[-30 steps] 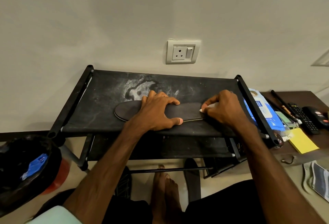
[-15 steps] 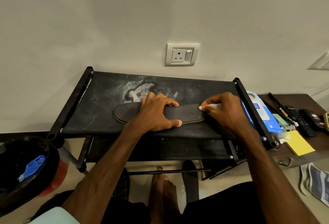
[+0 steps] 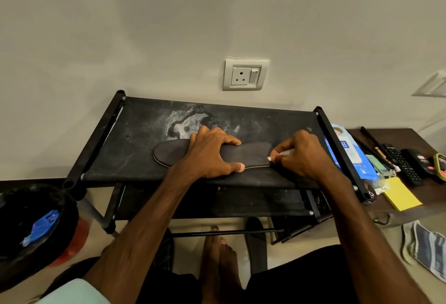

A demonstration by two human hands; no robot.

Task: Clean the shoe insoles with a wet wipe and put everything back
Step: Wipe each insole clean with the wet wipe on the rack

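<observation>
Insole (image 3: 169, 153), dark and flat, lies on the top shelf of a black shoe rack (image 3: 144, 122) that stands against a pale wall. Its long axis runs left to right along the shelf, roughly parallel to the wall. One rounded end points left. The other end sits beneath the right hand, so heel and toe cannot be told apart for certain.

The left hand (image 3: 212, 156) presses down on the middle of the insole, with fingers spread across its far edge and the thumb at its near edge. The right hand (image 3: 304, 156) is closed in a pinch around a small white wipe (image 3: 286, 152), which it holds against the insole's right end.

The insole looks thin, light and bendable, so it would likely slide or buckle under rubbing. Pinning it flat at the middle seems the sound hold, and the edges are the place to lift it from.

A blue pack of wipes (image 3: 350, 156) rests just right of the rack on a brown counter (image 3: 410, 134), near a yellow notepad (image 3: 400, 197) and a remote (image 3: 400, 162). A black-lined bin (image 3: 36, 207) sits at lower left.
</observation>
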